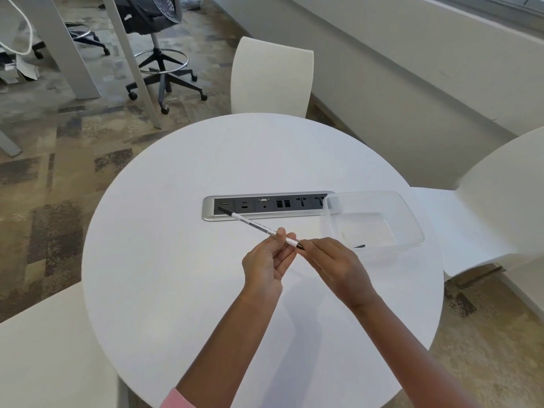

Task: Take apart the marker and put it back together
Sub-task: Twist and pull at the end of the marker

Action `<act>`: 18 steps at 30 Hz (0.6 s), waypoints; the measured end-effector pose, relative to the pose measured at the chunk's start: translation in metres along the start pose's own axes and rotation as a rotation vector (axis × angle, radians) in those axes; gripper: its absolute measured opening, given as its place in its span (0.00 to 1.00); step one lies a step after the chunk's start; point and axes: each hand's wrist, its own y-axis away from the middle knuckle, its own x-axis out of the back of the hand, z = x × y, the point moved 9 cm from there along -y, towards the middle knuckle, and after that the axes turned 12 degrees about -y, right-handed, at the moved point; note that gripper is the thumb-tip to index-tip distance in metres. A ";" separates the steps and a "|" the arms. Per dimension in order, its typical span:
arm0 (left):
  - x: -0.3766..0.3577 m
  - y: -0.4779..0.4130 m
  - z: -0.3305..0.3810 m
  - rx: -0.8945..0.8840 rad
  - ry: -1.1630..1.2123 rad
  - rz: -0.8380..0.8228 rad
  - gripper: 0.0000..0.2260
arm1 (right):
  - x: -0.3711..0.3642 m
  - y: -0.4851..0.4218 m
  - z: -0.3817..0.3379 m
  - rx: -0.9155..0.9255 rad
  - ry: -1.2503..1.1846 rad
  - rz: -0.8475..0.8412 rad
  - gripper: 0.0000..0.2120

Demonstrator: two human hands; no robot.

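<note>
A thin white marker (256,227) with black print and a black far end is held above the round white table (176,201), slanting from upper left to lower right. My left hand (266,260) pinches its barrel near the near end. My right hand (332,263) has its fingertips at the marker's dark near tip; whether they grip the tip I cannot tell. A small black piece (359,246) lies inside the clear plastic tub (412,228) to the right.
A silver power and data socket strip (270,205) is set into the table's middle, just behind the marker. White chairs stand at the far side (270,78), the right (485,207) and the near left. An office chair (159,54) stands on the carpet beyond.
</note>
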 end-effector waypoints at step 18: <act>0.000 0.003 0.036 -0.246 0.076 -0.115 0.07 | -0.017 0.017 0.042 -0.925 -1.028 0.118 0.12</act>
